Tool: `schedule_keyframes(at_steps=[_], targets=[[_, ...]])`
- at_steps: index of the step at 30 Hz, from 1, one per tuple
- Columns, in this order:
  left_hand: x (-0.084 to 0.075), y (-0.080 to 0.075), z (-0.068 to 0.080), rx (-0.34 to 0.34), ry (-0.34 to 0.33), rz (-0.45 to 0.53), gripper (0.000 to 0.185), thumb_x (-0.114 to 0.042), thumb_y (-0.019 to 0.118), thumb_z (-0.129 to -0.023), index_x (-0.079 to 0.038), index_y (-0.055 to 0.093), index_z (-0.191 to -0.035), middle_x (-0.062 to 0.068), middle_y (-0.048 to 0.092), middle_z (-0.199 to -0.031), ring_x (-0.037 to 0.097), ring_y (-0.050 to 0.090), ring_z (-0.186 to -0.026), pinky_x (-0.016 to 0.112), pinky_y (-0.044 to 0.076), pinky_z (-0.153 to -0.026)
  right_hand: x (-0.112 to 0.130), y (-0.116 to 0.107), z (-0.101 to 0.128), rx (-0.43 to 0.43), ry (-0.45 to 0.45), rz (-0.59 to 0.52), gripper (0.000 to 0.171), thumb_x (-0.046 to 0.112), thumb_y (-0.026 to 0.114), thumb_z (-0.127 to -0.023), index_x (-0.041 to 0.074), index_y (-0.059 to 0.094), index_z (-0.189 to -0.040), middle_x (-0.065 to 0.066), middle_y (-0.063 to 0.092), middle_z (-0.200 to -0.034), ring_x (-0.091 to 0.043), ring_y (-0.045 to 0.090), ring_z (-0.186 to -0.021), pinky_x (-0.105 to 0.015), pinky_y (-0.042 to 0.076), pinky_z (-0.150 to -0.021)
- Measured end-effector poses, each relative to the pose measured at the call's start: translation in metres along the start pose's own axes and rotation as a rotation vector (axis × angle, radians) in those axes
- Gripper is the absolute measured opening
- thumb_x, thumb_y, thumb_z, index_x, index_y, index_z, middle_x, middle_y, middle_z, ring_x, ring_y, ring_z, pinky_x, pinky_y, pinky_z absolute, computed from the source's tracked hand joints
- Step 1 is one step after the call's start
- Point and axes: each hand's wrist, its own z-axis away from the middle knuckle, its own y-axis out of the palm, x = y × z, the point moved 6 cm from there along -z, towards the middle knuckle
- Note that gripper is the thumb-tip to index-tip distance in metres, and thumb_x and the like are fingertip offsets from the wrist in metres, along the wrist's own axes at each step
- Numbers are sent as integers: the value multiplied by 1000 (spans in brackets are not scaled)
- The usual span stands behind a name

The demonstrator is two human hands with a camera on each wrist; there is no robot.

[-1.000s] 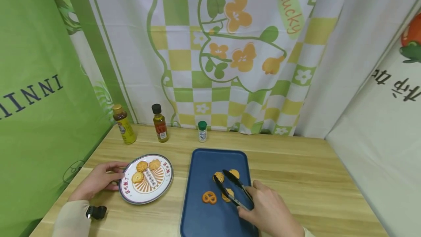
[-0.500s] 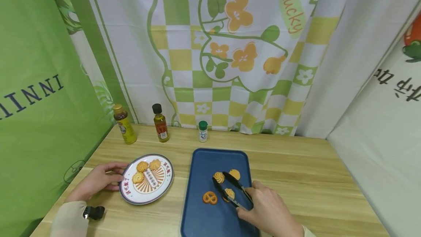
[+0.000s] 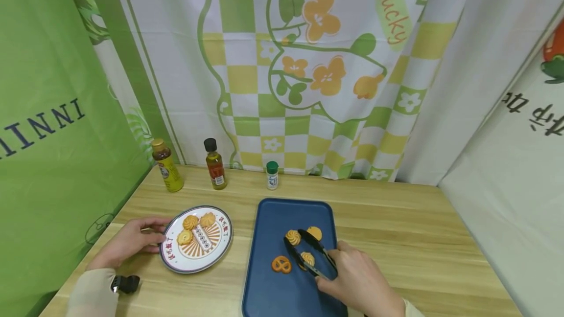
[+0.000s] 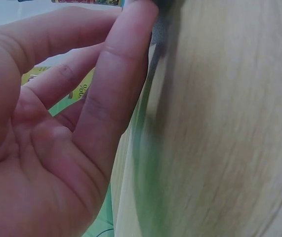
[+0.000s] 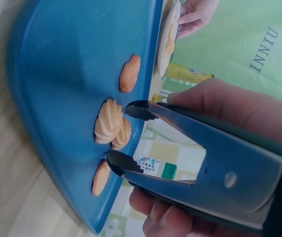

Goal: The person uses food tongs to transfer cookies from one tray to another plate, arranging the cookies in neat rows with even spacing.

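My right hand [image 3: 361,280] holds metal tongs [image 5: 239,173] with black tips, their arms spread apart over the blue tray [image 3: 282,297]. Between the arms lies a swirled cookie [image 3: 308,259]; the right wrist view shows gaps between it and the tips. Another swirled cookie [image 3: 293,237], a round cookie [image 3: 314,233] and a pretzel [image 3: 281,264] lie close by on the tray. At the left, my left hand [image 3: 132,241] grips the near-left rim of a white patterned plate [image 3: 187,264], which carries three cookies [image 3: 191,222]. The left wrist view shows mostly palm and fingers.
Along the back of the wooden table [image 3: 396,229] stand a yellow bottle [image 3: 170,170], a black-capped oil bottle [image 3: 216,168] and a small green-capped shaker [image 3: 272,177]. A printed curtain [image 3: 246,77] hangs behind them.
Almost nothing has moved; the tongs keep their place around the swirled cookie, their arms slightly wider. The left hand stays at the plate.
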Motion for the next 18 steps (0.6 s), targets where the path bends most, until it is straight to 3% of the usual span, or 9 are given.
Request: schedule_keyframes(at_steps=[9, 18], targets=[[-1, 0, 0, -6, 22, -23, 62, -1, 74, -103, 17, 49, -157, 39, 59, -144, 14, 74, -104, 31, 73, -88, 2, 0, -3, -16, -25, 18, 42, 39, 97, -77, 5, 83, -98, 1, 59, -84, -13, 49, -62, -28, 39, -51], [1, -1, -2, 2, 32, -26, 60, -1, 74, -103, 18, 51, -155, 39, 63, -143, 17, 76, -109, 31, 73, -90, 2, 0, -4, -29, -50, 15, 44, 39, 97, -77, 4, 84, -102, -3, 65, -91, -11, 51, -63, -27, 41, -51]])
